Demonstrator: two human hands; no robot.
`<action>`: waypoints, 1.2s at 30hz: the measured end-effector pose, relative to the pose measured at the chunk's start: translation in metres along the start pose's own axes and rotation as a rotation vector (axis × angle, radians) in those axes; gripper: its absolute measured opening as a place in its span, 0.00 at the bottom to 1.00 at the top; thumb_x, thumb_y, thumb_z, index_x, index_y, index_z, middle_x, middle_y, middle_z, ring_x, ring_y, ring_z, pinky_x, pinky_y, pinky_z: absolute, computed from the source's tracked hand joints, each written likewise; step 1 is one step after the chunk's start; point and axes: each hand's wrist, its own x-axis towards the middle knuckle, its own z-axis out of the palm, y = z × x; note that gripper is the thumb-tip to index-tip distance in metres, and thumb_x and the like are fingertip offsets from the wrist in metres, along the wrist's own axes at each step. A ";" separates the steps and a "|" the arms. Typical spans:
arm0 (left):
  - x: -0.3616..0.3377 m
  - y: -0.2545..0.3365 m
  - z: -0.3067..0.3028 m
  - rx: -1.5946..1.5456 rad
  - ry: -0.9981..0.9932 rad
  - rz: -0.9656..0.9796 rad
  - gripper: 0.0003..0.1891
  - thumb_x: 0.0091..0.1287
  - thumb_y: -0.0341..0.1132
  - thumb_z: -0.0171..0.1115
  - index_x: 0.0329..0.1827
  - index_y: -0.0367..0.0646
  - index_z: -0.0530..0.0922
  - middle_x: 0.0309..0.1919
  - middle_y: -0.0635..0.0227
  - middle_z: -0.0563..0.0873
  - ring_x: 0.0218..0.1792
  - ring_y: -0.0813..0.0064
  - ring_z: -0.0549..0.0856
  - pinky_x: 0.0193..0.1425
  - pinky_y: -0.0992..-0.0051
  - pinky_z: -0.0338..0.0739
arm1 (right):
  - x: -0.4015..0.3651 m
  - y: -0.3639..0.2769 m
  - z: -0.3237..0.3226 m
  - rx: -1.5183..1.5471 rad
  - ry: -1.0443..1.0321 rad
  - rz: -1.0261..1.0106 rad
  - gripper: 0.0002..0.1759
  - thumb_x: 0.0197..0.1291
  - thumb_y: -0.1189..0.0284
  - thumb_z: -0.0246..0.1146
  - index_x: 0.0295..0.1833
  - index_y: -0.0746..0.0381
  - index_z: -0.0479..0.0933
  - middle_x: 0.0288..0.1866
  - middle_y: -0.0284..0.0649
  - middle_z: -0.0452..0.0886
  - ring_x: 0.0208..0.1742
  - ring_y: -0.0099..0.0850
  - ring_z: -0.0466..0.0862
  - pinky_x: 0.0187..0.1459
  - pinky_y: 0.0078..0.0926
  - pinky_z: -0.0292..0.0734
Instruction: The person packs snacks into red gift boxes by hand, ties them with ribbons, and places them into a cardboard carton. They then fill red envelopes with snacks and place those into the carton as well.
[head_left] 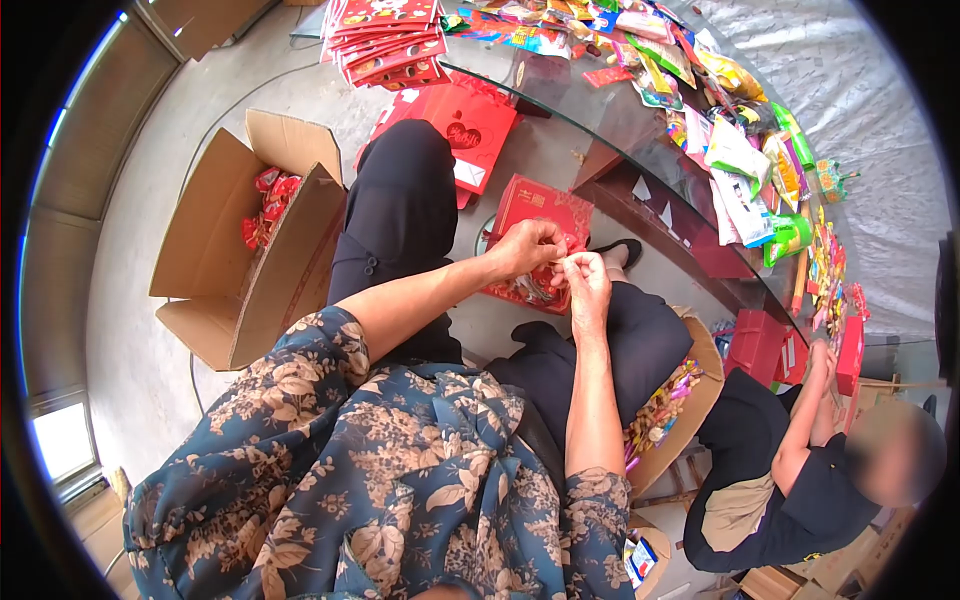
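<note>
My left hand (525,248) and my right hand (586,283) meet fingertip to fingertip in front of my knees. Both are closed in a pinch, and what lies between the fingertips is too small to make out. Just below them is a red gift box (540,203) with gold decoration. Its lower part, partly hidden by my hands, shows mixed small contents (530,292).
A glass-topped table (590,125) curves past, heaped with snack packets (735,150) and stacked red bags (385,40). Left stands an open cardboard box (205,250) with red-wrapped sweets (270,205). A carton of colourful sweets (660,415) is by my right leg. Another person (780,480) sits at right.
</note>
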 end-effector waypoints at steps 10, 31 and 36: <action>-0.002 0.000 0.004 0.443 0.063 0.526 0.04 0.60 0.25 0.66 0.37 0.39 0.81 0.35 0.65 0.80 0.41 0.68 0.83 0.46 0.71 0.77 | 0.004 0.003 -0.019 0.472 -0.029 0.371 0.04 0.65 0.75 0.62 0.43 0.59 0.73 0.35 0.36 0.81 0.33 0.26 0.81 0.37 0.23 0.77; -0.003 -0.004 0.005 0.564 0.098 0.437 0.08 0.56 0.27 0.65 0.38 0.37 0.83 0.35 0.57 0.82 0.41 0.55 0.84 0.45 0.63 0.77 | -0.003 0.002 -0.001 -0.139 0.079 -0.017 0.07 0.59 0.82 0.65 0.40 0.62 0.74 0.35 0.35 0.82 0.32 0.17 0.78 0.34 0.16 0.74; -0.001 -0.006 0.011 0.609 0.165 0.402 0.08 0.53 0.30 0.66 0.34 0.35 0.83 0.34 0.55 0.82 0.41 0.54 0.83 0.45 0.62 0.77 | -0.005 -0.011 0.009 -1.011 0.216 -0.621 0.08 0.54 0.83 0.61 0.37 0.61 0.71 0.33 0.40 0.77 0.33 0.39 0.81 0.34 0.36 0.75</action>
